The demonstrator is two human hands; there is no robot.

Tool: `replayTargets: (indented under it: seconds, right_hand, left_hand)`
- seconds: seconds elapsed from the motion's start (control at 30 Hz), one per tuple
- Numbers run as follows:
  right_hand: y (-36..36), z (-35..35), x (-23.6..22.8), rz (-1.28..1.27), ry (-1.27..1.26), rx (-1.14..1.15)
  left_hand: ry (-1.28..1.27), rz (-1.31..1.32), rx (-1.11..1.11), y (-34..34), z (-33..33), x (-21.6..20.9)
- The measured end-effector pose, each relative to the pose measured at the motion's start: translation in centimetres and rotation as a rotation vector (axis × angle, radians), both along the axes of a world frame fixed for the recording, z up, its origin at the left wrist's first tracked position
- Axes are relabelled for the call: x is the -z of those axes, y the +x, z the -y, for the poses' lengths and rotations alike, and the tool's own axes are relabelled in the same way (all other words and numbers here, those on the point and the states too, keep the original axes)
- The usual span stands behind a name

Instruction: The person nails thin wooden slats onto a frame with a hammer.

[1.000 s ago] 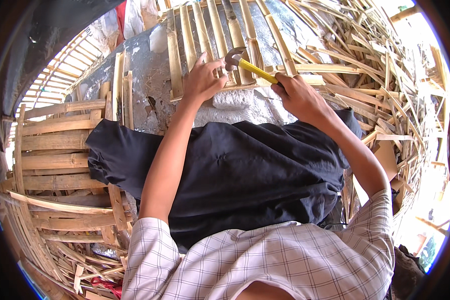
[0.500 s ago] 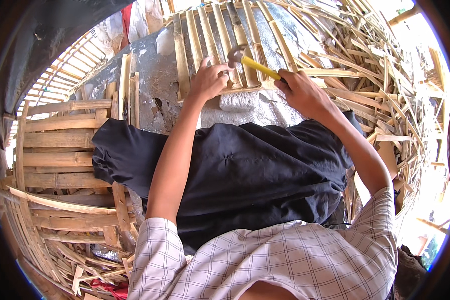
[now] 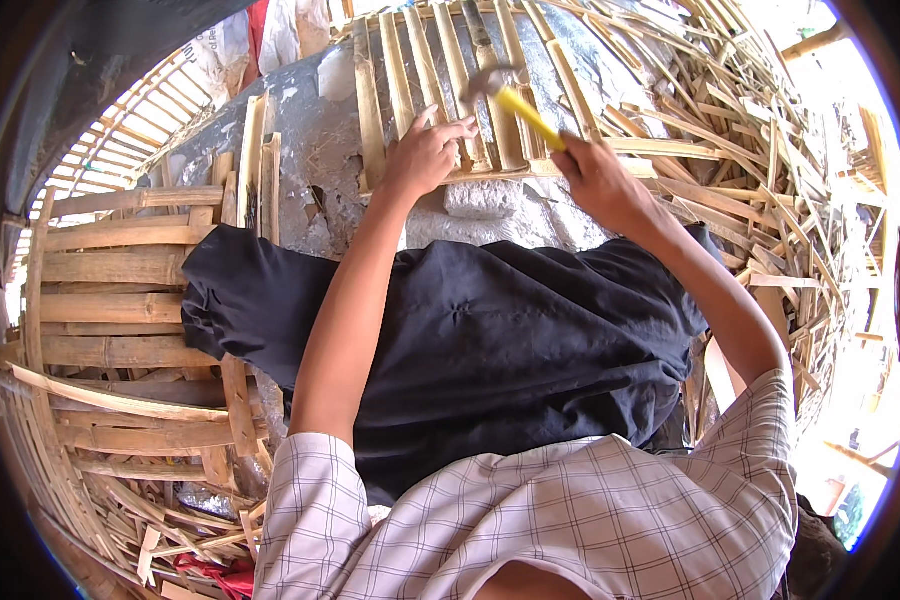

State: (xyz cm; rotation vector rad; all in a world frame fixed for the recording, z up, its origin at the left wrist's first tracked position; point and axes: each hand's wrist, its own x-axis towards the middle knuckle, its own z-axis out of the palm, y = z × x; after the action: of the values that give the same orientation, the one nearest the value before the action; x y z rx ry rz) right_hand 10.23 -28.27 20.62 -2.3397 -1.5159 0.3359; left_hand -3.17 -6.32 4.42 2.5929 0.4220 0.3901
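Observation:
In my right hand point(image 3: 610, 180) is a claw hammer point(image 3: 530, 116), gripped by its yellow handle near the dark end. Its metal head, slightly blurred, is up over the slats of a bamboo frame point(image 3: 370, 110). My left hand point(image 3: 425, 155) rests on the frame's near part, left of and below the hammer head. One finger points up along a slat, while others reach right and bend together; anything between them is too small to make out. The frame's near crosspiece point(image 3: 530, 170) lies by a pale block point(image 3: 482, 199).
Black cloth point(image 3: 510, 330) covers my lap. Woven bamboo panels point(image 3: 115, 300) stand at my left, with loose strips point(image 3: 160, 535) below them. A large heap of split bamboo point(image 3: 730, 150) fills the right side. Pale sacks point(image 3: 220, 55) hang at the far left.
The hammer head has lifted away from my left fingers, slightly up and to the right. My left hand has shifted a little to the right, its fingers now straighter.

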Motion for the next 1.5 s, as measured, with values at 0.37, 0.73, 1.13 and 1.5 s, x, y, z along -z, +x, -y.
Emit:
replayTargets:
  seconds: [0.37,0.73,1.13,1.5]
  right_hand:
    - [0.4,1.6,-0.2,0.032,-0.153,-0.021]
    - [1.7,0.7,0.1,0.043,-0.097,-0.102]
    - [1.6,-0.2,-0.4,0.076,-0.124,-0.106]
    - [2.9,1.4,0.5,0.125,0.001,-0.161]
  left_hand:
    - [-0.261,-0.138,-0.171,0.7,1.5,-1.2]
    - [-0.065,-0.039,-0.114,0.4,-0.1,0.8]
    - [0.016,-0.022,-0.177,-0.1,-0.7,1.9]
    - [-0.193,-0.104,-0.17,0.4,1.0,-1.4]
